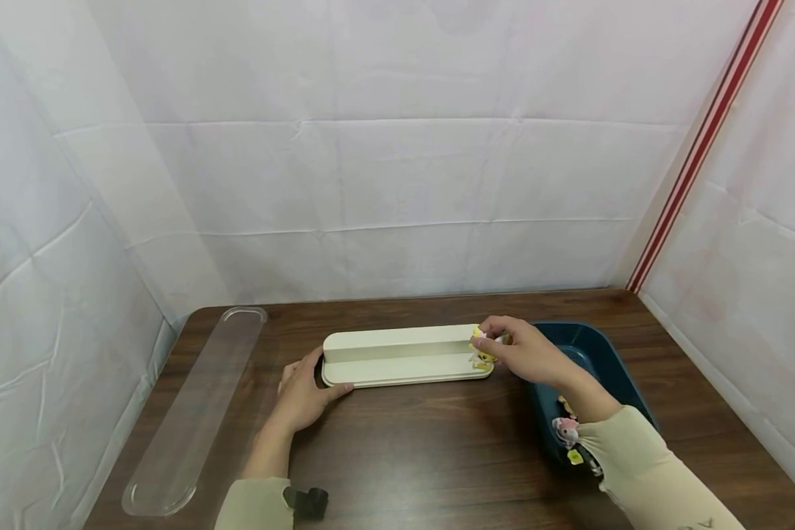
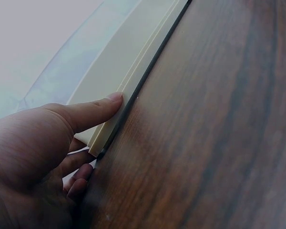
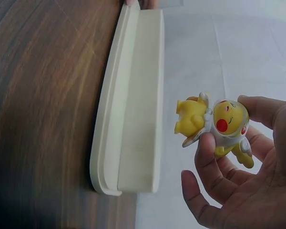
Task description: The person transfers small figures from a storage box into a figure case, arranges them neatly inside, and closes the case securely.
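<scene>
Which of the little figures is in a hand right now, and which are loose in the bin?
The yellow figure with red cheeks is pinched by the right hand over the cream stand's right end. The others, one pink, lie in the blue bin.

We see a matt cream plastic stand [image 1: 404, 357], a glossy plastic figure [image 3: 214, 124], and a dark wood-grain table [image 1: 437, 456].
</scene>
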